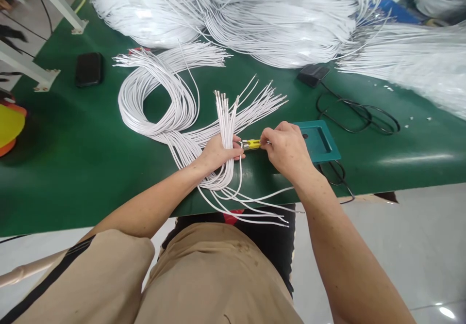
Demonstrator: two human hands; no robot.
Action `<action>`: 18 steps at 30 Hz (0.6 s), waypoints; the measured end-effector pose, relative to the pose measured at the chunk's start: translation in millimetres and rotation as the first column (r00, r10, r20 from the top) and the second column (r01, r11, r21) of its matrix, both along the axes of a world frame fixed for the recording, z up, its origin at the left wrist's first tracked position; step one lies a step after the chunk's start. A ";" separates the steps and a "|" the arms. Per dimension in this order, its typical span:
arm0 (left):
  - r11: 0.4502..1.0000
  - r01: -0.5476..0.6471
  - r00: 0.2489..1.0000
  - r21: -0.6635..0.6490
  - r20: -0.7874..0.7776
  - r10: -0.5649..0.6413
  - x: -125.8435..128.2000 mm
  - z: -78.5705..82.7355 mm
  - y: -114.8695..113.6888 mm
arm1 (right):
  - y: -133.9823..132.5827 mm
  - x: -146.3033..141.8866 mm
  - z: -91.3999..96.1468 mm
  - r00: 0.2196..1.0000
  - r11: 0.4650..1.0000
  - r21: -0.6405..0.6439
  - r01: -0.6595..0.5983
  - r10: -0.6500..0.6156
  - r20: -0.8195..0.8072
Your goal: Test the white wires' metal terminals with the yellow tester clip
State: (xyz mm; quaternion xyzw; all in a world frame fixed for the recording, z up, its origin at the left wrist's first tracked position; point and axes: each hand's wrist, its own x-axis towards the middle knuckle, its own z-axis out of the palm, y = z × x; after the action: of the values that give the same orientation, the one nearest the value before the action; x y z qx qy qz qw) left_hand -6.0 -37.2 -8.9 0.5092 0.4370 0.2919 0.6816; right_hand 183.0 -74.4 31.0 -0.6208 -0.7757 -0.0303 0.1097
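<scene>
My left hand [217, 152] is closed round a bunch of thin white wires [226, 120] whose stripped ends fan upward and whose tails hang over the table's near edge. My right hand [287, 148] is pinched on a small yellow connector [252, 144] that sits between both hands, touching a wire end held by the left fingers. A looped coil of the same white wires [156, 96] lies on the green table [73, 159] to the left of my hands.
A teal tray [320, 142] lies just right of my right hand. A black box with a black cable [358, 115] sits behind it. Large heaps of white wires [273, 18] fill the far side. A black phone [88, 69] lies far left.
</scene>
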 end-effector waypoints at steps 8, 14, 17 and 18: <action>0.999 0.046 0.997 0.009 -0.066 -0.046 -1.7 -0.4 0.7 | -11.6 8.1 3.7 0.992 0.987 0.095 0.128 -0.126 -0.023; 0.999 0.023 0.999 -0.042 -0.048 -0.025 -4.5 6.1 -0.8 | -15.1 19.2 -11.7 0.935 0.927 0.141 0.347 -0.354 0.024; 0.999 0.025 0.999 -0.034 -0.039 -0.026 -9.4 12.1 -3.6 | -14.5 17.4 -8.0 0.933 0.928 0.099 0.359 -0.360 -0.010; 0.999 0.023 0.999 -0.028 -0.027 -0.023 -11.1 14.0 -4.7 | -16.2 14.0 -3.5 0.934 0.930 0.087 0.358 -0.356 -0.036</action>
State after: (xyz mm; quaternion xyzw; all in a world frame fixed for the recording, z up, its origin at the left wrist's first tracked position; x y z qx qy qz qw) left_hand -17.2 -41.9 5.1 0.5087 0.4445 0.2710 0.6858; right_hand 196.9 -90.5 27.6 -0.7461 -0.6464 -0.0795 0.1386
